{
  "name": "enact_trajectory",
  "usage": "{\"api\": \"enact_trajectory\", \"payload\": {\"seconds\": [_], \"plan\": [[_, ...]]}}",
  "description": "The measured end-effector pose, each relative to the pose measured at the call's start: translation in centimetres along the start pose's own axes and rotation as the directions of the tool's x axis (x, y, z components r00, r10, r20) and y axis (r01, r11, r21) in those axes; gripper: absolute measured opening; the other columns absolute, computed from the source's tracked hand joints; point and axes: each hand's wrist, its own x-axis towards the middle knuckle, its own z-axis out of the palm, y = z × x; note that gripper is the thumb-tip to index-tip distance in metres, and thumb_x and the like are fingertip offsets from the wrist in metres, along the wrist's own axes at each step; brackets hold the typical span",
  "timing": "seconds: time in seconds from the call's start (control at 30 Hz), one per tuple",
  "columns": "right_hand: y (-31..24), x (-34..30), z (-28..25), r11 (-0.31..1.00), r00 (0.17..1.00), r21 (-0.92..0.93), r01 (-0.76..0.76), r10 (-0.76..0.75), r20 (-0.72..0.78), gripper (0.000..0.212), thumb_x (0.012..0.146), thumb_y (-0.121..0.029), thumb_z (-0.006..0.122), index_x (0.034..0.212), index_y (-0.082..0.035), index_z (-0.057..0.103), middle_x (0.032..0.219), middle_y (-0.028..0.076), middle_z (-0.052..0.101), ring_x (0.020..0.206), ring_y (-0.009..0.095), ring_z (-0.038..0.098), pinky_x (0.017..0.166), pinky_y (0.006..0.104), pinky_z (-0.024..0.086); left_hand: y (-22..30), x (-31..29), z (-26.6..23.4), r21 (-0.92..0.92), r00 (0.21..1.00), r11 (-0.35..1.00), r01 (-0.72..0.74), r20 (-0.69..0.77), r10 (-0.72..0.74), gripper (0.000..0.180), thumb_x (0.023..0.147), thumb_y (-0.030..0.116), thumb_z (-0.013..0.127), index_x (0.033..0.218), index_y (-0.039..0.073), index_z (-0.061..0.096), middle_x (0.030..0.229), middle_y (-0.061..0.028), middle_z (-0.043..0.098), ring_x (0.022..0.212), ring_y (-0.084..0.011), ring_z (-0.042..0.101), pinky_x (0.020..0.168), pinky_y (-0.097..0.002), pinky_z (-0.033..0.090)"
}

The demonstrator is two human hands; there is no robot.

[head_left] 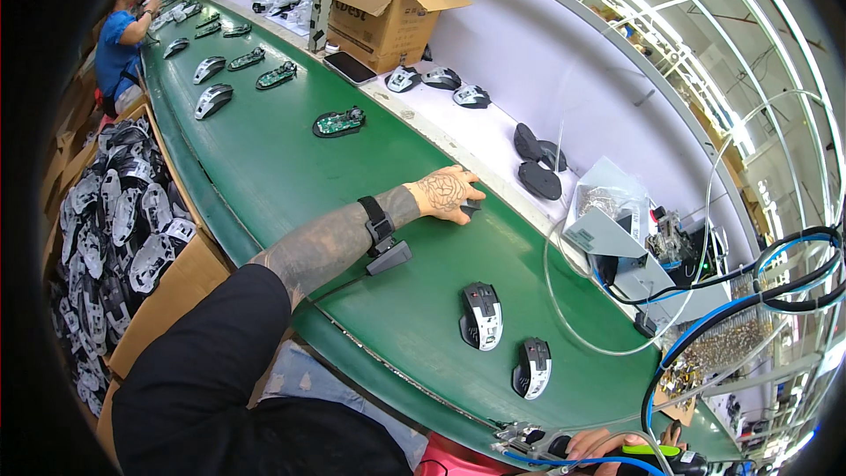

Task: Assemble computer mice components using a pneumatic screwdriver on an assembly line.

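Observation:
My left hand, its tattooed arm stretched across the green belt, has its fingers around a small dark piece, apparently a computer mouse mostly hidden by the hand. At the lower edge my right hand is wrapped round a power screwdriver with a black and lime body; a metal nose and blue tubing lie beside the fingers. Between the hands, two part-built mice rest on the belt: a black and white mouse and a darker mouse. A black strap circles my left wrist.
Up the belt lie mouse bases with green circuit boards and grey mouse shells. A carton of shells stands left. A screw-feeding machine, looping hoses and black covers are on the right. Another person works at far left.

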Motion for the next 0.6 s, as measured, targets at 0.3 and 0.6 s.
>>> {"api": "enact_trajectory", "payload": {"seconds": [0.3,0.6], "plan": [[1.6,1.0,-0.1,0.999,0.996,0.047,0.010,-0.014,0.088,0.043,0.085,-0.024,0.060,0.116,-0.001,0.041,0.061,0.008,0.046,0.046,0.016,0.040,0.042,0.0287,0.037,-1.2,0.2,1.5,-0.012,0.996,0.996,-0.085,0.010,0.085,0.054,0.072,0.040,0.066,0.122,0.019,0.059,0.136,-0.0142,0.044,0.102,-0.0324,0.053,0.092,-0.0393,0.044],[2.8,1.3,1.7,0.993,0.995,0.121,-0.018,0.007,0.095,0.042,0.085,-0.024,0.057,0.117,-0.002,0.041,0.064,0.008,0.046,0.050,0.018,0.043,0.046,0.0286,0.037,-0.7,-1.4,2.1,0.020,0.992,1.000,-0.024,-0.125,0.026,0.040,0.076,0.043,0.063,0.110,0.022,0.064,0.130,-0.0093,0.050,0.107,-0.0301,0.055,0.083,-0.0410,0.050]]}}
